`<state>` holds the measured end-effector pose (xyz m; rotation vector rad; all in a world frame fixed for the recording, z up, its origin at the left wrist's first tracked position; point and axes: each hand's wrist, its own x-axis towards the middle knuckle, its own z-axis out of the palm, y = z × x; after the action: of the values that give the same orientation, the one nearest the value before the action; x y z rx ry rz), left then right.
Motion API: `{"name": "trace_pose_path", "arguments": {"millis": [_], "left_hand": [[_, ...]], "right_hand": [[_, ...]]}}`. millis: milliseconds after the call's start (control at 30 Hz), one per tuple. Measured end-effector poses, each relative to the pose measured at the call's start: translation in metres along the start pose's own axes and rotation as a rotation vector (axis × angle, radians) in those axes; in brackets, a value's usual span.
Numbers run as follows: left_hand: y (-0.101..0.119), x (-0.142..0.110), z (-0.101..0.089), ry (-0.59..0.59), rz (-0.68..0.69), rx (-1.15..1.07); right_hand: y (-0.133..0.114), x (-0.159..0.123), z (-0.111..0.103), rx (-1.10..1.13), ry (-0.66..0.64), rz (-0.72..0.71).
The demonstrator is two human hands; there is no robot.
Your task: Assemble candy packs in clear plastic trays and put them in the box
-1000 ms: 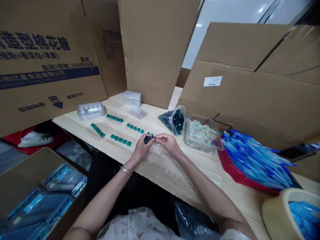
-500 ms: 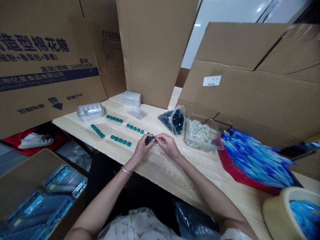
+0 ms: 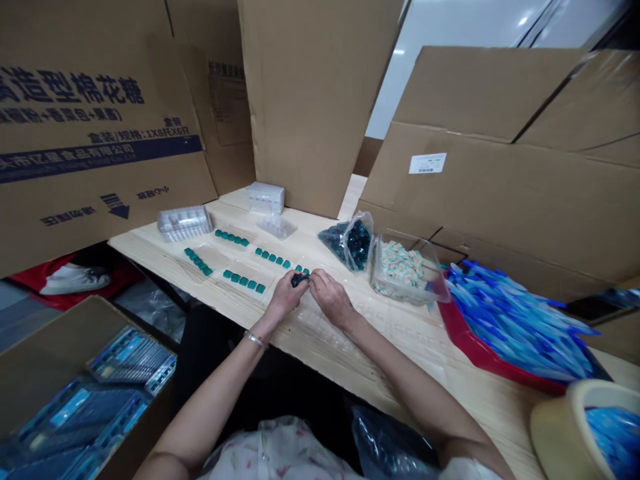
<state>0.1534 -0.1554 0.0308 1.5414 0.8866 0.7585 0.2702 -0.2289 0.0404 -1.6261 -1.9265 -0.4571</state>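
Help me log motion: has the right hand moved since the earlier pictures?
Yes, slightly. Against the clear tub, the right hand has shifted left and a little toward the person; its fingertips remain beside the left hand.

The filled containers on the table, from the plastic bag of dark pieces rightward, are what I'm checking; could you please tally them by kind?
Plastic bag: 1
Clear tub: 1
Red tray: 1
Cream bucket: 1
Total: 4
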Motion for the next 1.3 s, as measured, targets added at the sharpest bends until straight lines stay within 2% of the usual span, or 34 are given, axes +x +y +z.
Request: {"name": "trace_pose_path", "arguments": {"millis": [200,300,400,467,633,733,800,867,933,1000,1067,1167,1300], "left_hand": [[0.002,-0.005,0.0,-0.08,-0.074,-0.23],[0.001,-0.004,0.001,-0.029,-0.033,-0.146],[-0.002,-0.001,0.0,0.073,0.141,0.039],[-0.003,0.001,-0.001,0.108,0.21,0.121],[-0.002,0.001,-0.003,0.062,0.149,0.087],[0.001,0.001,-0.003,0.077,0.181,0.083],[0.002,0.001,-0.005,0.08,0.186,0.066],[0.004,-0.001,-0.007,0.009,0.101,-0.026],[0.005,-0.003,-0.011,-0.132,-0.037,-0.18],[0.005,-0.005,-0.013,-0.266,-0.131,-0.32],[0.005,-0.006,-0.012,-0.334,-0.166,-0.396],[0.004,-0.008,-0.009,-0.343,-0.181,-0.398],[0.002,-0.011,-0.01,-0.286,-0.167,-0.312]], "right_hand": [[0.002,0.005,-0.009,0.07,0.016,0.076],[-0.002,0.006,-0.012,0.152,-0.005,0.082],[-0.003,0.006,-0.011,0.232,-0.015,0.094],[-0.003,0.006,-0.01,0.255,-0.015,0.1],[-0.005,0.006,-0.009,0.242,-0.022,0.102],[-0.006,0.005,-0.008,0.252,-0.03,0.095],[-0.003,0.005,-0.01,0.335,-0.012,0.123],[0.004,0.006,-0.014,0.49,-0.002,0.184],[0.012,0.006,-0.019,0.655,-0.051,0.226],[0.019,0.005,-0.022,0.77,-0.132,0.222],[0.022,0.003,-0.023,0.822,-0.161,0.203],[0.024,0.0,-0.024,0.838,-0.108,0.223],[0.04,-0.006,-0.027,0.732,-0.024,0.367]]}}
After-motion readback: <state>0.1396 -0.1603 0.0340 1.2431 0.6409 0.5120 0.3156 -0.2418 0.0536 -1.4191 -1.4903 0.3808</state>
